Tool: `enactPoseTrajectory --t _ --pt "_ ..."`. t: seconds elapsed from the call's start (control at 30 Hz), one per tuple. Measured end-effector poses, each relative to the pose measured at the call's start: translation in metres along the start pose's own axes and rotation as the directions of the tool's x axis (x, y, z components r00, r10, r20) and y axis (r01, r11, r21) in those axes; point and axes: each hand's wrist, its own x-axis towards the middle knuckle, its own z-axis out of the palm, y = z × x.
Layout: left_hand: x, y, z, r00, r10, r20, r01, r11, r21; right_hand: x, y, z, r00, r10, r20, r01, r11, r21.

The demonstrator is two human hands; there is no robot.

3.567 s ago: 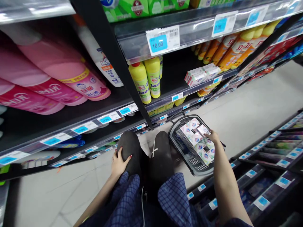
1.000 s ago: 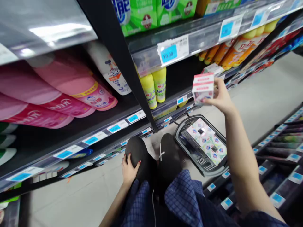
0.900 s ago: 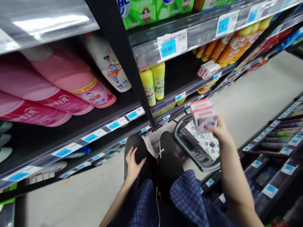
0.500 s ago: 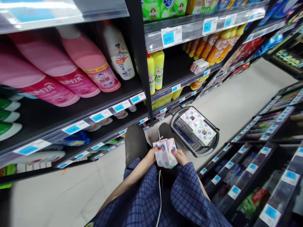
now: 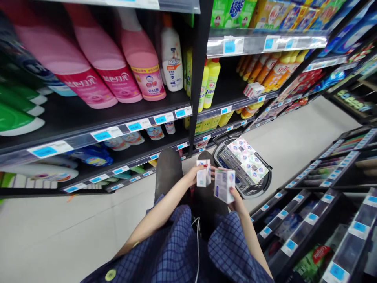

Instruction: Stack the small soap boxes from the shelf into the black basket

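My left hand (image 5: 193,176) is closed around a small white soap box (image 5: 202,179) over my knees. A second white soap box (image 5: 221,186), its printed grey-purple side towards me, sits in the grip of my right hand (image 5: 236,200). The two boxes are apart, with a narrow gap between them. Just beyond my right hand, a dark shopping basket (image 5: 266,184) stands on the floor. Packs of similar white boxes with coloured prints (image 5: 244,151) lie in it. Some of my fingers are hidden behind the boxes.
On the left, a shelf (image 5: 141,108) carries pink bottles (image 5: 103,74) and a white bottle (image 5: 172,63). More small boxes (image 5: 253,89) lie on a shelf ahead near orange bottles (image 5: 273,70). Low racks (image 5: 294,224) line the right side. Pale floor (image 5: 309,118) runs between.
The soap boxes, held together before, are now separated: one in my left hand, the other turned and moved right in my right hand. The view has shifted slightly.
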Motion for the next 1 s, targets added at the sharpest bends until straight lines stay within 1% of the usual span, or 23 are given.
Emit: enactPoseTrajectory --t 0.03,0.07,0.1,0.13,0.17,0.2,0.27,0.33,0.4,0.43,0.5,0.57,0.63,0.67,0.7,0.73,0.77,0.83,0.9,0.93,0.97,1.0 --pt "0.01 0.005 -0.011 1.0 0.001 0.019 0.0 1.0 -0.028 -0.004 0.0 -0.002 0.996 -0.031 0.088 0.016 0.986 0.167" --pt "0.018 0.01 -0.024 1.0 0.011 0.027 -0.009 0.998 -0.059 -0.007 0.0 -0.004 0.982 -0.08 0.173 0.025 0.955 0.296" --pt "0.025 0.013 -0.037 0.999 0.032 0.022 -0.03 0.995 -0.092 -0.01 0.001 -0.006 0.962 -0.133 0.237 0.032 0.922 0.387" --pt "0.031 0.014 -0.051 0.998 0.065 0.007 -0.064 0.99 -0.128 -0.013 0.002 -0.008 0.948 -0.177 0.265 0.043 0.894 0.446" --pt "0.035 0.013 -0.064 0.994 0.104 -0.017 -0.105 0.981 -0.165 -0.015 0.004 -0.01 0.943 -0.203 0.262 0.056 0.876 0.479" --pt "0.038 0.011 -0.076 0.99 0.136 -0.038 -0.141 0.97 -0.196 -0.017 0.005 -0.012 0.949 -0.211 0.233 0.07 0.865 0.497" --pt "0.04 0.005 -0.095 0.985 0.161 -0.067 -0.172 0.955 -0.24 -0.021 0.009 -0.016 0.972 -0.2 0.127 0.106 0.846 0.523" --pt "0.041 0.0 -0.108 0.987 0.146 -0.071 -0.16 0.952 -0.261 -0.026 0.011 -0.017 0.984 -0.176 0.022 0.136 0.826 0.548" --pt "0.042 -0.002 -0.115 0.988 0.137 -0.075 -0.152 0.95 -0.272 -0.03 0.009 -0.015 0.985 -0.143 -0.098 0.173 0.782 0.598" --pt "0.042 -0.002 -0.116 0.986 0.143 -0.085 -0.162 0.946 -0.281 -0.031 0.007 -0.013 0.98 -0.126 -0.156 0.197 0.747 0.635" --pt "0.043 0.0 -0.117 0.98 0.162 -0.117 -0.19 0.934 -0.301 -0.031 0.003 -0.01 0.967 -0.108 -0.232 0.246 0.643 0.725" --pt "0.043 0.001 -0.115 0.977 0.157 -0.141 -0.194 0.93 -0.311 -0.026 0.0 -0.009 0.962 -0.113 -0.249 0.271 0.511 0.816" --pt "0.043 0.0 -0.113 0.98 0.132 -0.152 -0.172 0.94 -0.296 -0.019 0.0 -0.011 0.965 -0.114 -0.237 0.263 0.399 0.879" --pt "0.043 -0.001 -0.111 0.981 0.119 -0.156 -0.16 0.945 -0.286 -0.016 0.001 -0.012 0.966 -0.112 -0.235 0.26 0.367 0.893" --pt "0.043 -0.002 -0.11 0.981 0.11 -0.16 -0.151 0.949 -0.277 -0.013 0.003 -0.014 0.965 -0.107 -0.24 0.263 0.364 0.893" --pt "0.043 -0.002 -0.108 0.98 0.105 -0.167 -0.149 0.951 -0.272 -0.011 0.006 -0.015 0.963 -0.099 -0.25 0.269 0.397 0.877" --pt "0.043 -0.003 -0.107 0.979 0.103 -0.175 -0.148 0.951 -0.27 -0.01 0.008 -0.017 0.96 -0.088 -0.266 0.276 0.464 0.842" --pt "0.043 -0.003 -0.104 0.978 0.094 -0.188 -0.144 0.951 -0.274 -0.011 0.015 -0.023 0.951 -0.073 -0.299 0.271 0.661 0.7" --pt "0.042 -0.002 -0.102 0.976 0.077 -0.202 -0.132 0.952 -0.277 -0.016 0.02 -0.036 0.941 -0.087 -0.327 0.237 0.86 0.452" --pt "0.042 -0.001 -0.102 0.976 0.068 -0.208 -0.125 0.953 -0.277 -0.019 0.022 -0.046 0.936 -0.105 -0.337 0.209 0.934 0.289" --pt "0.042 0.0 -0.101 0.975 0.063 -0.212 -0.122 0.953 -0.276 -0.023 0.023 -0.059 0.928 -0.128 -0.349 0.175 0.979 0.104" --pt "0.042 0.0 -0.101 0.974 0.064 -0.215 -0.124 0.953 -0.277 -0.026 0.024 -0.073 0.917 -0.158 -0.366 0.131 0.987 -0.098"
